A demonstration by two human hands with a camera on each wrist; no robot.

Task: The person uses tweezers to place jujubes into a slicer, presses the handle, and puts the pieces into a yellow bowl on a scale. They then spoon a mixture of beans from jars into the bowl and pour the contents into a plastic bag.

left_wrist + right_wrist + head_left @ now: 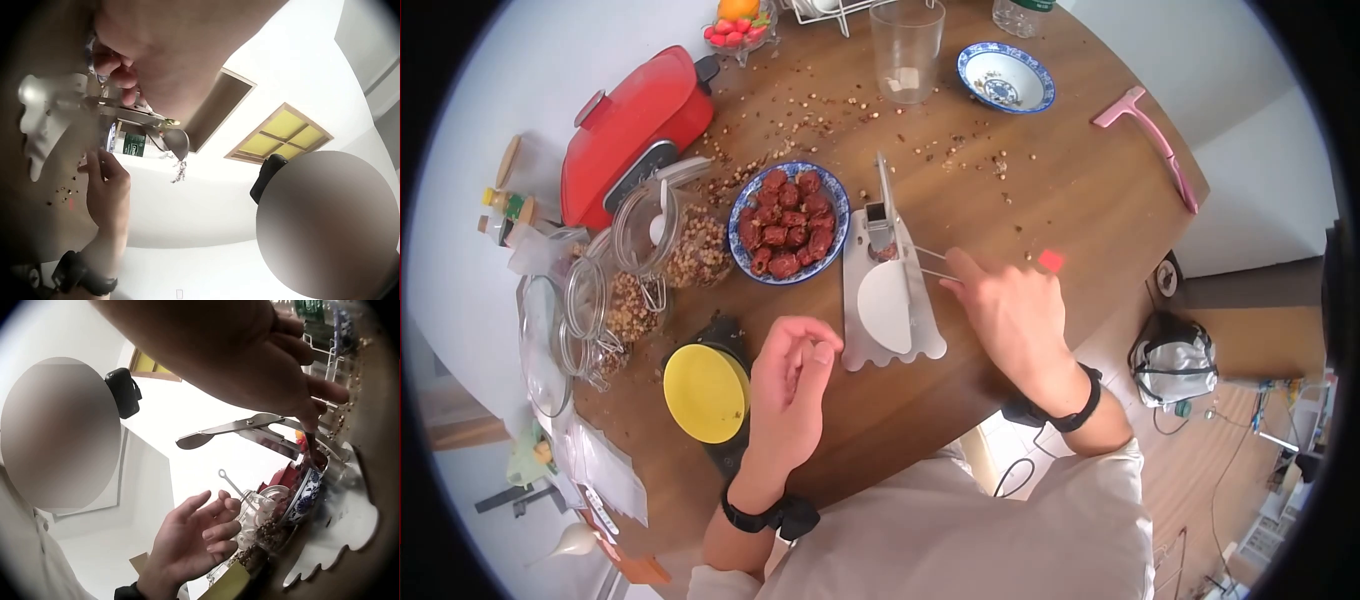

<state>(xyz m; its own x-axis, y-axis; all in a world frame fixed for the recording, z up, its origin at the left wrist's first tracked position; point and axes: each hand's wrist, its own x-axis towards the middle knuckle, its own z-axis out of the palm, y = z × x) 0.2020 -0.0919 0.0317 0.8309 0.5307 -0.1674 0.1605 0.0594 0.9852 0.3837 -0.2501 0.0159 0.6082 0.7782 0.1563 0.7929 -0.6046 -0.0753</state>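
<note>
A metal slicer (915, 318) with a wavy-edged base stands in the middle of the table, its lever (886, 185) raised. A dark red piece (882, 253), like a dried date, lies at the slicer's feed opening. My right hand (1010, 310) pinches a thin two-pronged metal tool (935, 262), like tweezers, whose prongs reach toward that opening. Left of the slicer's base, my left hand (790, 385) hovers with loosely curled fingers and holds nothing; the right wrist view shows its palm (197, 540) bare. A blue-and-white bowl (742, 268) of dried red dates (785, 222) sits beside the slicer.
Glass jars (635, 240) of small pieces line the left, near a red lidded pan (640, 130). A yellow dish (707, 395) is on a dark scale. Farther back are a clear cup (907, 45), a second bowl (1006, 76), scattered crumbs and a pink scraper (1150, 130).
</note>
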